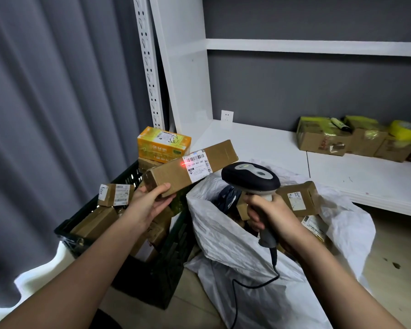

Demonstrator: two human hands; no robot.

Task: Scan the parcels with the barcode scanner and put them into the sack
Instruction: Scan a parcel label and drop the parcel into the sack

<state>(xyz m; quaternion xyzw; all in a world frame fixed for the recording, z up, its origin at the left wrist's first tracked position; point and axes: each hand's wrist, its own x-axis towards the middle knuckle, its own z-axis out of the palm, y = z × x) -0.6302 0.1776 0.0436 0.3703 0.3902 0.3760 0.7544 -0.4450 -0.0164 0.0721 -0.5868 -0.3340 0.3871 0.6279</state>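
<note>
My left hand (150, 201) grips the near end of a long brown cardboard parcel (176, 170), held tilted above the crate. Its white barcode label faces up, and a red laser dot sits at the label's left edge. My right hand (269, 213) is closed around the grey handle of a black and grey barcode scanner (250, 178), whose head points at the parcel. Below the scanner the white sack (226, 238) stands open, with several brown parcels inside, one (298, 195) near its far rim.
A black plastic crate (161, 276) at the left holds several brown parcels and an orange box (163, 144) on top. A white shelf (342, 176) behind the sack carries taped boxes (323, 136) and a yellow tape roll (405, 129). Grey curtain at left.
</note>
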